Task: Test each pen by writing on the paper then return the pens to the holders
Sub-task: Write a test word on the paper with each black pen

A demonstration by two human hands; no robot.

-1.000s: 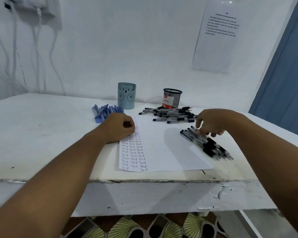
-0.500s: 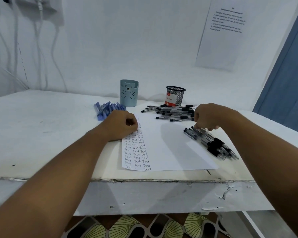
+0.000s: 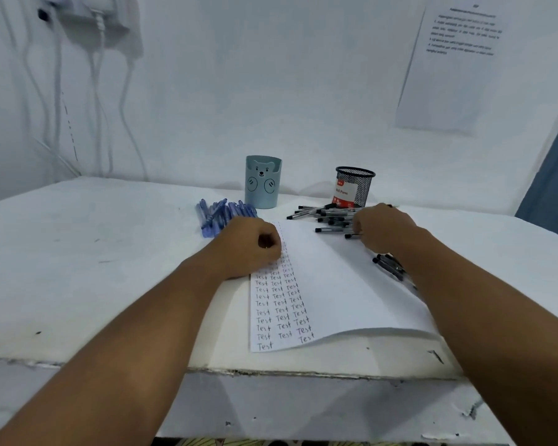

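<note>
Two bare hands are over the table [image 3: 78, 268], and I take the sheet of paper [image 3: 335, 284] as my landmark. My left hand [image 3: 252, 246] rests on the paper's upper left corner as a closed fist, fingers curled in with nothing in them that I can see. My right hand [image 3: 380, 230] sits at the paper's upper right edge, knuckles toward me and fingers curled down over the pens; from this angle I cannot tell whether it is grasping one or simply bent above them.

Three columns of the handwritten word "Test" run down the left side of the paper, and the rest of the sheet is blank. Its lower right corner curls up against my right forearm.

Black pens [image 3: 329, 217] lie scattered just beyond the paper's far right corner, touching my right hand. A second bunch of black pens [image 3: 388, 267] lies right of the paper, partly hidden under my forearm. Blue pens [image 3: 219, 214] lie in a heap beyond the paper's far left corner, just behind my left hand.

Beyond the paper stand both holders, upright: the pale blue bear holder [image 3: 262, 181] behind the blue pens, and the black mesh holder [image 3: 355, 186] behind the scattered black pens.

A printed notice [image 3: 455, 59] hangs on the wall [image 3: 239, 91], far right of the paper.
</note>
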